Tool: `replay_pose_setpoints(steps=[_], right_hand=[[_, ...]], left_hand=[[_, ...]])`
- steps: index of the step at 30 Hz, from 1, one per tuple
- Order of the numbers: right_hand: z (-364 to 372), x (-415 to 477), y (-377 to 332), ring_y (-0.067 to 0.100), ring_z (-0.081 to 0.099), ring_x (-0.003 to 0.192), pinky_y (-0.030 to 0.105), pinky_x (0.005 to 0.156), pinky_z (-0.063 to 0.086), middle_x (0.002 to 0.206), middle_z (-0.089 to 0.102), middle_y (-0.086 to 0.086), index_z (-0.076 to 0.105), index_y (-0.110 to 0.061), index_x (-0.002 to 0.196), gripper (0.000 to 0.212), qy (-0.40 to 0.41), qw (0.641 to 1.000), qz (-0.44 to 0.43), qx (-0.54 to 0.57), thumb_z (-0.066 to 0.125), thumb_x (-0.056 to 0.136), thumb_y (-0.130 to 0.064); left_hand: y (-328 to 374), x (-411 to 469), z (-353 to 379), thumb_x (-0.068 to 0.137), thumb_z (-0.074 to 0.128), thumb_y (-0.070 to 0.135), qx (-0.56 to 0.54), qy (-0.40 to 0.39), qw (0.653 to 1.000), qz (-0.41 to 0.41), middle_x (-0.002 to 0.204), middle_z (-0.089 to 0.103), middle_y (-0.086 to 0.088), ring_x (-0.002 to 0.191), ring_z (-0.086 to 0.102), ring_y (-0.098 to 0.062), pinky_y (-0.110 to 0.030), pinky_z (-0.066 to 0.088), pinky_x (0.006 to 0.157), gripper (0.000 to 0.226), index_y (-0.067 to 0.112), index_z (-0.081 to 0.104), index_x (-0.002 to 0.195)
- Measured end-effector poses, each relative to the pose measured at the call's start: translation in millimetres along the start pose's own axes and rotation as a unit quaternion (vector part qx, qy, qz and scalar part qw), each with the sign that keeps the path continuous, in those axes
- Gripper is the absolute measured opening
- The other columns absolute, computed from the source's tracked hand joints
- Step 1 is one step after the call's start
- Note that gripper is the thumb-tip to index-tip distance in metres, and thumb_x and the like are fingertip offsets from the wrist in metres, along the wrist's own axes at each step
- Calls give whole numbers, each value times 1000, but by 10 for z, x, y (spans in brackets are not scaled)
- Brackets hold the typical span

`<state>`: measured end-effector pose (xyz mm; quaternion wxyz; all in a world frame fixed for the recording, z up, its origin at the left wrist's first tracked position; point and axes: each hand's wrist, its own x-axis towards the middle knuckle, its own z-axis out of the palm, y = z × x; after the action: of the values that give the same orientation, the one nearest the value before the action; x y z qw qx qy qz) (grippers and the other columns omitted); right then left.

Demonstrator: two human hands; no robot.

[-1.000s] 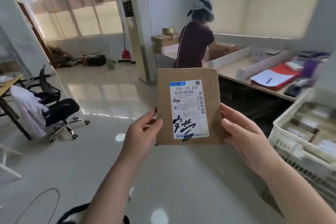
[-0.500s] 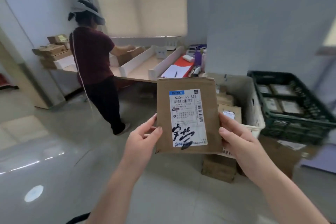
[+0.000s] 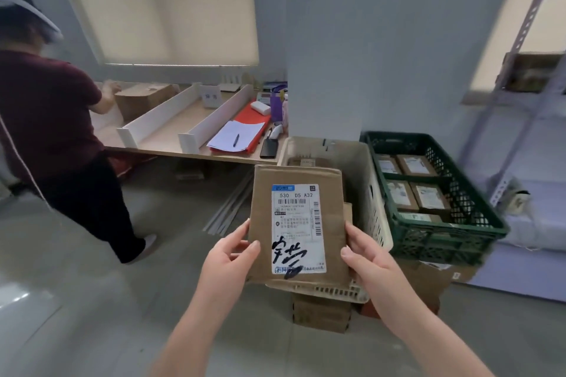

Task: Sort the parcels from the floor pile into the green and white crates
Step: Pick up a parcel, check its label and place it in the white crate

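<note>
Two hands hold one flat brown parcel [image 3: 332,208] upright, label facing out: the left hand [image 3: 228,257] pinches its lower left edge, thumb on the front and fingers behind, and the right hand [image 3: 367,257] pinches the lower right edge likewise. Just behind it stand two crates side by side, the white crate [image 3: 364,180], its contents mostly hidden by the parcel, and to its right the green crate [image 3: 444,232] with five labelled parcels [image 3: 428,196] that I can count. Farther off, one other person [image 3: 46,119] stands at a table [image 3: 171,135] bearing two white dividers [image 3: 159,118].
</note>
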<state>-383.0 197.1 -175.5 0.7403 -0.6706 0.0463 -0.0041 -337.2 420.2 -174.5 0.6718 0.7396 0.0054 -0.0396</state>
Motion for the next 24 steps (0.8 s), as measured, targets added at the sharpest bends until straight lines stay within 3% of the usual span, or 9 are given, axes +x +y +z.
replay_pose_setpoints(steps=[3,7,11,16,19,21,24], right_hand=[[-138,355,161,11,47,128,42,110,36,136,53,-11,40,-25,141,51,15,999,46,-1,49,95,-6],[-292,953,343,11,44,130,40,110,37,136,50,-12,39,-27,141,50,39,996,82,-8,49,96,-9],[-430,1736,466,7,51,122,27,91,48,130,53,-16,38,-30,142,50,60,992,114,-14,50,96,-13],[-511,2905,586,16,47,129,47,106,41,141,49,-4,37,-29,143,52,98,986,133,-20,51,95,-12],[-546,3626,731,15,58,117,43,96,50,130,58,-6,39,-28,142,52,128,982,140,-15,50,95,-7],[-630,4091,834,10,63,107,35,86,56,118,62,-13,36,-27,143,58,140,979,144,-21,50,93,-1],[-847,4820,1012,11,63,108,35,87,56,127,60,-8,31,-28,146,68,146,977,151,-30,48,90,6]], left_hand=[[-132,401,136,90,61,17,24,-10,1000,-15,98,66,-9,88,68,-25,-36,55,78,43,40,56,127],[-317,1036,335,90,61,18,70,-32,997,-31,104,62,-9,93,65,-27,-41,53,87,48,36,50,133],[-424,1867,508,89,61,24,109,-51,992,-31,109,54,-1,96,60,-16,-32,51,87,53,36,44,138],[-543,3075,728,87,65,26,117,-73,989,-54,110,45,9,96,57,-7,-18,50,71,62,37,35,141],[-692,3794,960,85,67,24,116,-74,988,-73,119,40,7,104,55,-9,-32,55,86,71,33,29,144],[-809,4229,1164,82,69,29,145,-73,985,-65,131,36,2,119,47,-15,-42,47,99,79,32,24,146],[-1010,4838,1484,74,76,33,162,-74,983,-37,137,36,6,123,38,-8,-32,38,104,93,32,19,147]])
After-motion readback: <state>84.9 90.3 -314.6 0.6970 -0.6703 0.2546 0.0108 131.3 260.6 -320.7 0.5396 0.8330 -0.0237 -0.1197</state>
